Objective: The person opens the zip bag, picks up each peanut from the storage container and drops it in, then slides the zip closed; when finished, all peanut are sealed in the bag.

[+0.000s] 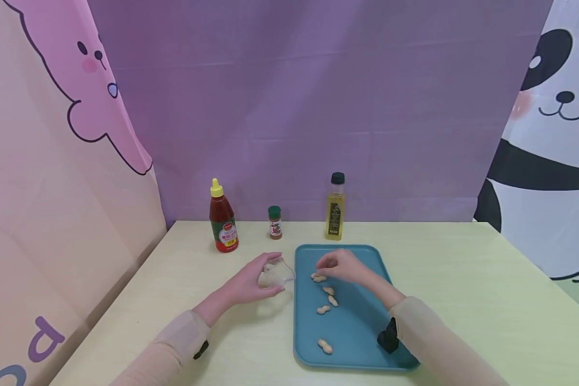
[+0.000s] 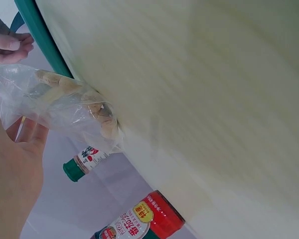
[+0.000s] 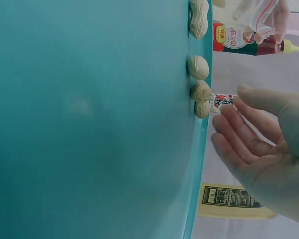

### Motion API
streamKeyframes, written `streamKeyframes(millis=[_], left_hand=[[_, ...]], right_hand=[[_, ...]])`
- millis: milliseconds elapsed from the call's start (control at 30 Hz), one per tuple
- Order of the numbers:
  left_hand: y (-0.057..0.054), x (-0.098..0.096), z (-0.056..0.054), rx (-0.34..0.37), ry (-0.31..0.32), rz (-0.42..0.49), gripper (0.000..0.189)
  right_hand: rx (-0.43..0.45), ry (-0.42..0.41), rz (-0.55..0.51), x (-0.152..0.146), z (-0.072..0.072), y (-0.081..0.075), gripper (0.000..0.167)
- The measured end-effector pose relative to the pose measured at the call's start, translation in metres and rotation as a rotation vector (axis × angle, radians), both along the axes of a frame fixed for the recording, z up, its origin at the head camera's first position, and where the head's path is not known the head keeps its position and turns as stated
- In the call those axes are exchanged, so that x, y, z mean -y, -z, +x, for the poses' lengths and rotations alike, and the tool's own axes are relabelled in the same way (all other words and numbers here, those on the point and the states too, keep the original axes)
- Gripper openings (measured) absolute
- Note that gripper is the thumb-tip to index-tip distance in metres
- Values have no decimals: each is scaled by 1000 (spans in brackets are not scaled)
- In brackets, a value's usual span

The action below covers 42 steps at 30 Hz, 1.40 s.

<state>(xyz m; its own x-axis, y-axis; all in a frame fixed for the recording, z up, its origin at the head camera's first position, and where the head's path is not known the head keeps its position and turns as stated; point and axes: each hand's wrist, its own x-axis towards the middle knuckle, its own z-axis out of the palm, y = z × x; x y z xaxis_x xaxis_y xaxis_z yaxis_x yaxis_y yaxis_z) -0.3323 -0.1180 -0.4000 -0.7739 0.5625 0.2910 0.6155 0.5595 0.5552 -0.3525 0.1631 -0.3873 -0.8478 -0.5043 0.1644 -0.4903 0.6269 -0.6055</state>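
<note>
My left hand (image 1: pixel 243 282) holds a clear plastic zip bag (image 1: pixel 276 273) just left of the blue tray (image 1: pixel 352 348), thumb and fingers spread round its mouth. Through the film in the left wrist view, several unshelled peanuts (image 2: pixel 103 119) show inside the bag (image 2: pixel 65 112). Over the tray's far left part hovers my right hand (image 1: pixel 343 266), its fingers loosely bent. The right wrist view shows nothing between those fingers (image 3: pixel 244 132). Below them lie peanuts (image 1: pixel 320 278) close together; other peanuts (image 1: pixel 324 310) are strung toward the near side, with a single peanut (image 1: pixel 325 346) nearest me.
Along the table's back stand a ketchup bottle (image 1: pixel 224 225) with a yellow cap, a small green-capped spice jar (image 1: pixel 275 224) and an oil bottle (image 1: pixel 335 212). A purple cloth (image 1: pixel 294 107) hangs behind the table (image 1: pixel 463 300). Printed cloths hang at both sides.
</note>
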Motion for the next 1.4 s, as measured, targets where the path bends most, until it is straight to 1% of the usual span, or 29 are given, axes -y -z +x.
streamKeyframes(millis=[100,233,333,500,767,867,1133,1300,1400], left_hand=[[0,0,0,2,3,1,77],[-1,0,0,22,-1,-1,78],[0,0,1,36,-7,-3,78],[0,0,1,44,-8,-1,78],[1,0,-1,25,-15,-14,78],[0,0,-1,27,-20,-16,79],[-1,0,1,48,-20,-14,78],[-1,0,1,55,-16,-17,78],[-1,0,1,54,-15,-14,78]], right_hand=[[15,5,42,0,-1,2,20],[23,-11,90,-1,-2,4,16],[11,-32,115,-1,-1,4,16],[9,-15,148,-2,1,6,14],[105,43,158,-1,2,5,16],[115,44,167,0,3,4,16],[84,34,167,0,1,5,11],[60,47,155,0,2,2,14],[48,41,135,1,3,-1,16]])
